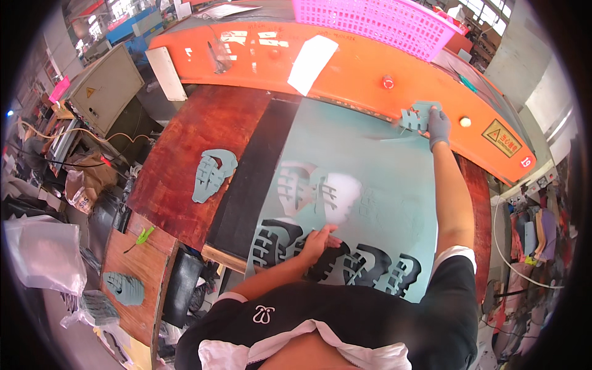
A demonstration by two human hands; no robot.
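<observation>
Scanning from your left, you have a stack of cut pieces (123, 288) on the small wooden surface (143, 316) and a single slotted piece (214, 176) on the reddish surface (179, 139), so some cutting looks done. Your bare left hand (317, 242), fingers extended, is over the grey-green sheet (382, 166), by a row of dark openings (376, 262) along its near side; whether it grips anything, I cannot tell. The sheet's farther stretch appears left to cut. Your gloved right hand (438, 127) pinches another cut piece (415, 116) near the orange beam (357, 68).
</observation>
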